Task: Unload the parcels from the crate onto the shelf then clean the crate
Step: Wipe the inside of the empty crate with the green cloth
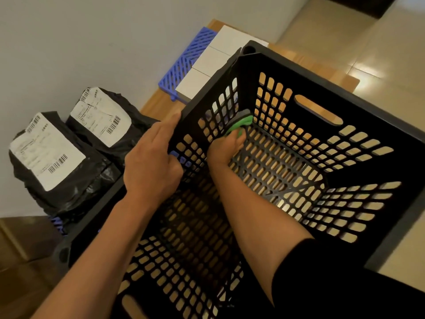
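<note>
Your left hand (151,162) is gripping the crate (287,72) rim; your right hand (226,147) is pinching a sponge (241,119) inside. Labelled parcels (69,153) are sitting left, print unreadable.

The right hand (226,147) covers most of a green-and-grey sponge (241,120) in the black crate's (345,107) far corner; the crate's near end runs off frame. Label print on two black parcels (59,162) is unreadable.
</note>
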The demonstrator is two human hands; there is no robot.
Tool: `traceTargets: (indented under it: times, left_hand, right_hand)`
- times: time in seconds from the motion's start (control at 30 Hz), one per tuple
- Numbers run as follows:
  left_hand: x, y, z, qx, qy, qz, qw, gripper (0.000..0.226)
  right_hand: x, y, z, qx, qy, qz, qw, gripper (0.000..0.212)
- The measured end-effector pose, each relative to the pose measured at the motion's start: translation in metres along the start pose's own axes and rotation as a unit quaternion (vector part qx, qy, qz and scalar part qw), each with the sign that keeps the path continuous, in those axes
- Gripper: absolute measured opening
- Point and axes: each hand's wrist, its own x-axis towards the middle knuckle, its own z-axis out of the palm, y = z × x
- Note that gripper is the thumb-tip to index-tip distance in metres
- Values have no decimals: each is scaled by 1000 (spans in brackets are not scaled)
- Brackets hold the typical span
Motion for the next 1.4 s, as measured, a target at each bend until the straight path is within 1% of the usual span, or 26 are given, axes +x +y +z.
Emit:
traceTargets:
  times: [0.07, 0.13, 0.2, 0.27, 0.3, 0.37, 0.47, 0.57, 0.63, 0.73, 0.8, 0.9, 0.93, 0.97, 1.03, 1.1, 1.13, 1.23, 1.27, 1.37, 1.4]
  left_hand:
    - [0, 0, -1, -4, -3, -8, 1000, 81]
    - [0, 0, -1, -5, -4, -15, 1000, 81]
    - [0, 0, 0, -3, -4, -17, 1000, 81]
    - [0, 0, 1, -4, 0, -19, 1000, 81]
    - [0, 0, 2, -6, 2, -20, 1000, 81]
    - [1, 0, 2, -7, 4, -20, 1000, 79]
    - [2, 1, 1, -18, 6, -32, 999, 77]
    - [2, 3, -1, -43, 0, -53, 998, 76]
    - [3, 4, -4, -57, -4, -62, 996, 74]
    - [4, 4, -6, -82, -8, -73, 994, 74]
    - [4, 3, -7, -95, -13, -81, 992, 73]
    - [4, 1, -8, -107, -19, -85, 990, 74]
    - [5, 1, -8, -110, -22, -85, 990, 74]
    - [5, 1, -8, -110, -22, -85, 990, 75]
    - [5, 0, -7, -104, -19, -85, 991, 75]
    - [5, -1, -5, -97, -15, -86, 992, 77]
    - [6, -1, -4, -92, -13, -83, 992, 78]
    - [6, -3, -2, -82, 5, -74, 994, 79]
    - [6, -3, -1, -80, 6, -73, 994, 80]
    - [6, -2, -2, -77, 6, -68, 995, 79]
    - [6, -2, -2, -75, 6, -67, 995, 79]
  right_hand:
    - [8, 4, -4, 25, -6, 43, 999, 58]
    - [13, 7, -6, 23, -4, 62, 998, 47]
    - [11, 5, -5, 17, -12, 79, 997, 40]
    - [8, -1, -7, 61, -27, 101, 993, 38]
    - [6, -2, -9, 82, -31, 98, 991, 40]
    - [3, -5, -16, 130, -26, 77, 988, 44]
    - [-9, -27, -25, 191, -1, 39, 981, 39]
    - [-24, -58, -37, 253, -6, 48, 966, 39]
    - [-33, -76, -47, 269, -11, 38, 962, 39]
    - [-44, -99, -60, 266, 0, -39, 963, 31]
    - [-49, -106, -63, 267, -5, -93, 959, 29]
    - [-45, -93, -60, 226, 19, -172, 959, 21]
    - [-40, -82, -56, 196, 28, -193, 961, 18]
    - [-34, -69, -50, 154, 33, -197, 968, 18]
    - [-21, -39, -36, 37, 26, -151, 988, 20]
    - [-5, -13, -25, -48, 4, -100, 994, 22]
    - [4, -4, -22, -78, -16, -89, 993, 24]
    - [25, 12, -17, -179, -121, -65, 974, 35]
    - [29, 14, -18, -185, -129, -46, 973, 35]
    - [27, 13, -19, -150, -72, -33, 986, 22]
    - [26, 11, -20, -139, -71, -29, 987, 21]
